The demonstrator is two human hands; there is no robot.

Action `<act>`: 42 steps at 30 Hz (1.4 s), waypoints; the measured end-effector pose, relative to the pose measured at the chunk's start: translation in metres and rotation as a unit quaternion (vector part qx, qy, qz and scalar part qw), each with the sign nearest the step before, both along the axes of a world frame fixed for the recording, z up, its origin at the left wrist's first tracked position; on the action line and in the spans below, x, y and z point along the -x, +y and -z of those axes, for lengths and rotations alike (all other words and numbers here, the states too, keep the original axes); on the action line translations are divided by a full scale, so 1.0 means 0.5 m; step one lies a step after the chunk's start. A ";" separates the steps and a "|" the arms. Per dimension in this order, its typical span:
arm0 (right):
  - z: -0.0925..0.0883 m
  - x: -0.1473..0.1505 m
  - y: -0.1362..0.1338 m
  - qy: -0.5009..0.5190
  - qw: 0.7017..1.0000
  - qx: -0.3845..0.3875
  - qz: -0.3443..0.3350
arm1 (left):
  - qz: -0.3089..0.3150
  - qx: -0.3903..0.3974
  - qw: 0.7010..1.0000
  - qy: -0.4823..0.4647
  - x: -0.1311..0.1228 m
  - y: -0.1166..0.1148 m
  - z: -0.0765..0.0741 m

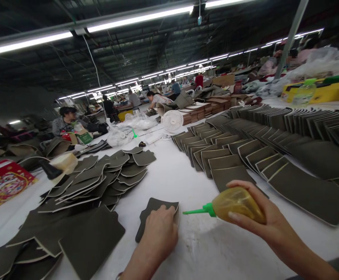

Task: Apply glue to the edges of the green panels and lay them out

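My left hand (160,233) lies palm down with fingers curled on a small dark grey cut piece (153,208) that rests on the white table (183,179). My right hand (264,217) is closed around a yellow glue bottle (235,204) held sideways above the table. Its green nozzle (197,211) points left toward the piece, a little to its right.
A heap of dark cut pieces (99,179) lies at the left, rows of overlapped rectangular pieces (259,151) at the right. A small white fan (172,121), plastic bags and a red patterned box (4,184) stand further back. Other people work at tables behind.
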State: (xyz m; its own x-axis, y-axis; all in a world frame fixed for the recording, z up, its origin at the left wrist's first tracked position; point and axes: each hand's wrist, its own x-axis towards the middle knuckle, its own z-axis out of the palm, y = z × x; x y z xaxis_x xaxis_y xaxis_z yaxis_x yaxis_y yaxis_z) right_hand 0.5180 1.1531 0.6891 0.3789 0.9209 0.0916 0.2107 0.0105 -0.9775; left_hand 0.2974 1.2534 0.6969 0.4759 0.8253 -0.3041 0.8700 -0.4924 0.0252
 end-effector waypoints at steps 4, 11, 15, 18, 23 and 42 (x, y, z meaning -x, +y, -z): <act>0.012 0.008 0.022 -0.105 0.993 -0.025 -0.045 | 0.030 0.012 0.999 -0.038 0.019 0.022 -0.001; 0.029 0.026 0.072 -0.228 0.965 -0.056 -0.115 | 0.039 0.032 0.998 -0.044 0.031 0.032 0.006; 0.034 0.034 0.086 -0.267 0.949 -0.088 -0.145 | 0.031 0.019 0.998 -0.047 0.028 0.032 0.010; 0.036 0.037 0.087 -0.281 0.942 -0.096 -0.156 | 0.029 0.017 0.998 -0.051 0.028 0.034 0.012; 0.035 0.035 0.087 -0.282 0.946 -0.063 -0.145 | 0.022 0.020 0.997 -0.065 0.032 0.036 0.013; 0.049 0.029 0.081 -0.186 0.976 0.012 -0.116 | -0.012 0.075 0.989 -0.129 0.044 0.021 0.029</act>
State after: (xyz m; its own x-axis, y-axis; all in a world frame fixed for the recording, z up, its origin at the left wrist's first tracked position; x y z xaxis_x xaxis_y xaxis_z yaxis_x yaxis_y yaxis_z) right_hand 0.5034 1.1938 0.6646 0.1054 0.9814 0.1603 0.5454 0.0777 -0.8346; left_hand 0.2754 1.2641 0.6822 0.5340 0.7921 -0.2955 0.8368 -0.4452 0.3189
